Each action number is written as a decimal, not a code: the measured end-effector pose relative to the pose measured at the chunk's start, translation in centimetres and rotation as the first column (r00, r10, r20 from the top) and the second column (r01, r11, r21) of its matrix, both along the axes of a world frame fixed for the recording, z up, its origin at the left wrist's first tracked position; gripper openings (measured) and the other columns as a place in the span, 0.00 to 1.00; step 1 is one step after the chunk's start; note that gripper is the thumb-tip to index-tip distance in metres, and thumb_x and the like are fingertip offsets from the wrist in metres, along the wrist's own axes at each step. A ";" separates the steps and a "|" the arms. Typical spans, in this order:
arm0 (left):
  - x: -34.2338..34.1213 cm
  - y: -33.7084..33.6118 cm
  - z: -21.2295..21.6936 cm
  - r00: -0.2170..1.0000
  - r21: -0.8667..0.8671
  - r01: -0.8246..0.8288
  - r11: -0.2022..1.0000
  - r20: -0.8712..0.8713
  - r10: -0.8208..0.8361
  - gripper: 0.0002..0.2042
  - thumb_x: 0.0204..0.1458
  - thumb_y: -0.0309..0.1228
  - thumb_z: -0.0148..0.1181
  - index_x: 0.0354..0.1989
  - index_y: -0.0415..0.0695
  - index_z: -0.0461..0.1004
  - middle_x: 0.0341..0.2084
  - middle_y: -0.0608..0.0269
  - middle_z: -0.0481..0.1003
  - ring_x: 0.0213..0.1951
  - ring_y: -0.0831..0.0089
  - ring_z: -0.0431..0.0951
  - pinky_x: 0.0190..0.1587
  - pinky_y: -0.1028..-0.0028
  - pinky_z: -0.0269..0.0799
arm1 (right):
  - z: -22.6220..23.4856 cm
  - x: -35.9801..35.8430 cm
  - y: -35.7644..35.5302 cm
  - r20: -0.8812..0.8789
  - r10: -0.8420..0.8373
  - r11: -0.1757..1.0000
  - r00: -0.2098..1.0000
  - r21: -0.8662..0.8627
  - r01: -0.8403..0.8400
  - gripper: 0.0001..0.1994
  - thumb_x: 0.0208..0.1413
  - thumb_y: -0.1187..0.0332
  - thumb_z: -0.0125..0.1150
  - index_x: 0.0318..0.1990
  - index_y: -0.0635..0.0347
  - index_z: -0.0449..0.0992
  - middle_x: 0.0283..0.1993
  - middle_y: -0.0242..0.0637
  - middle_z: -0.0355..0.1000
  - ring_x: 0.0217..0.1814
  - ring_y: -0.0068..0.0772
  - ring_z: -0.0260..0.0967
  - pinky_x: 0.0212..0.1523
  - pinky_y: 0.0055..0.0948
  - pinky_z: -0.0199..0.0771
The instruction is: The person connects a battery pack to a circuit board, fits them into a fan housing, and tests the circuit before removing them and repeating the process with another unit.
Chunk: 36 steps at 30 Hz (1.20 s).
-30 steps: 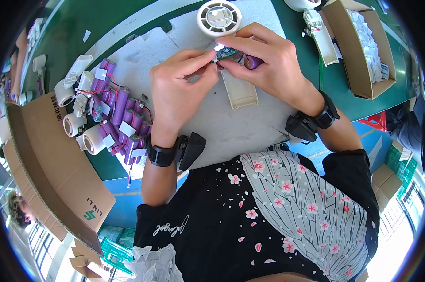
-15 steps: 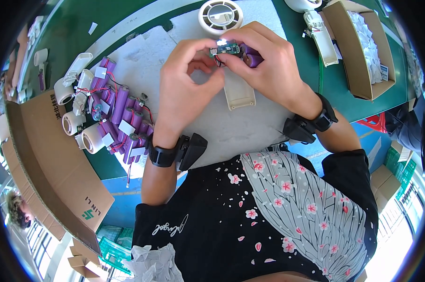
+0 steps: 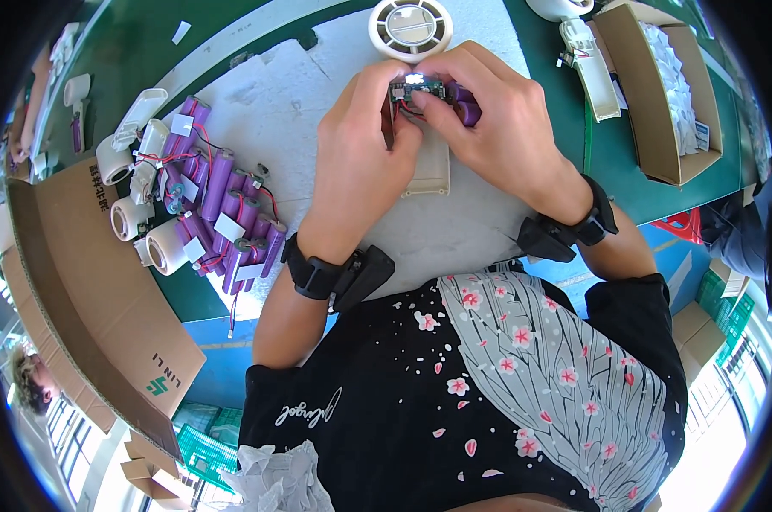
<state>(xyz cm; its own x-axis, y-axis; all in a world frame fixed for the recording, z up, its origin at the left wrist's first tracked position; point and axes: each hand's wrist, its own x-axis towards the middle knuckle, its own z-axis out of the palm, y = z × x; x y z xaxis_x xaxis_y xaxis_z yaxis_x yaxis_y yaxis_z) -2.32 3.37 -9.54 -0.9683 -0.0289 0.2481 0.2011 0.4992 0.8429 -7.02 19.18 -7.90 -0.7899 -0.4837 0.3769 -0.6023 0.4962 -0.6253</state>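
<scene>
Hands pinching a circuit board over the grey mat

Fingers of both hands are closing around a small green circuit board (image 3: 417, 89) with red wires, held at about twelve o'clock of the view. Left hand (image 3: 362, 162) is gripping its left end, curled tight; right hand (image 3: 497, 128) is pinching its right end and also wrapping a purple battery cell (image 3: 464, 104). Just beneath them a cream plastic housing (image 3: 429, 164) is lying on the grey mat (image 3: 267, 111). A round white fan grille (image 3: 410, 26) is sitting just above. Purple cells and tape rolls (image 3: 198, 222) are crowding the nine o'clock edge; a cardboard box (image 3: 659, 102) is standing at two o'clock. Bare mat is lying between hands and cell pile.
</scene>
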 end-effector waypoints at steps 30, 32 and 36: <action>-0.3 -1.0 0.5 0.969 0.357 0.013 0.934 0.224 -0.099 0.19 0.45 0.19 0.57 0.48 0.43 0.75 0.25 0.64 0.76 0.27 0.80 0.74 0.32 0.78 0.70 | -0.7 0.0 0.3 -0.106 0.011 1.000 0.994 -0.016 -0.013 0.11 0.46 0.74 0.70 0.40 0.58 0.80 0.36 0.36 0.74 0.28 0.32 0.73 0.29 0.25 0.73; -0.2 -1.0 0.4 0.971 0.337 -0.007 0.941 0.228 -0.075 0.18 0.44 0.19 0.57 0.47 0.43 0.75 0.24 0.64 0.76 0.26 0.80 0.73 0.31 0.78 0.70 | -0.8 0.1 0.2 -0.107 0.011 1.000 0.994 -0.012 -0.012 0.11 0.46 0.74 0.70 0.40 0.58 0.80 0.36 0.35 0.74 0.28 0.31 0.72 0.28 0.24 0.73; -0.2 -0.7 0.4 0.974 0.314 -0.031 0.949 0.224 -0.042 0.18 0.44 0.19 0.57 0.46 0.43 0.76 0.24 0.63 0.76 0.25 0.80 0.74 0.30 0.78 0.70 | -0.7 0.1 0.2 -0.103 0.005 1.000 0.995 -0.006 -0.005 0.11 0.47 0.74 0.70 0.40 0.59 0.80 0.35 0.35 0.74 0.26 0.29 0.71 0.27 0.23 0.72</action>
<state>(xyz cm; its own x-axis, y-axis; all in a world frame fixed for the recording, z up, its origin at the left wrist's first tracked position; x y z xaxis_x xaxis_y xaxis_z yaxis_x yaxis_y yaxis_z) -2.55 2.66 -9.18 -0.9979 -0.0640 0.0025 -0.0104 0.2014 0.9794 -6.90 19.38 -8.55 -0.7445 -0.4850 0.4588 -0.6659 0.4897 -0.5628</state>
